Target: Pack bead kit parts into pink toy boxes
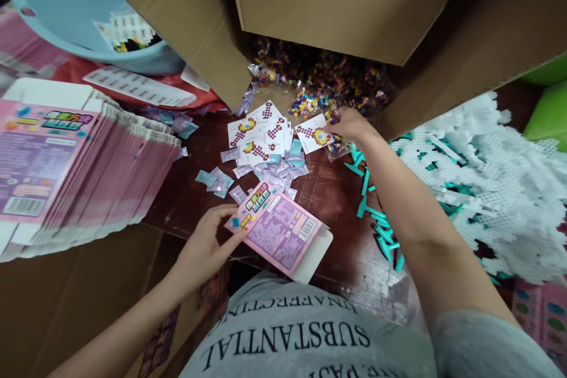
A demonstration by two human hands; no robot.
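Note:
My left hand (204,248) holds a small pink printed box (278,228) by its left edge, flat on the dark table with its white end flap open. Far ahead, my right hand (349,124) pinches a white pattern card (312,133) together with a small clear bag of coloured beads (333,143). The hand sits at the mouth of a big cardboard carton (354,6) full of bead bags (328,80). More pattern cards (261,136) lie fanned between the hands, with small foil packets (219,182) scattered around them.
A tall stack of flat pink boxes (75,165) fills the left. A light blue basin (66,6) sits at the back left. Teal plastic tweezers (376,212) and a heap of white pegboards (491,183) lie on the right. Brown cardboard (80,295) covers the near left.

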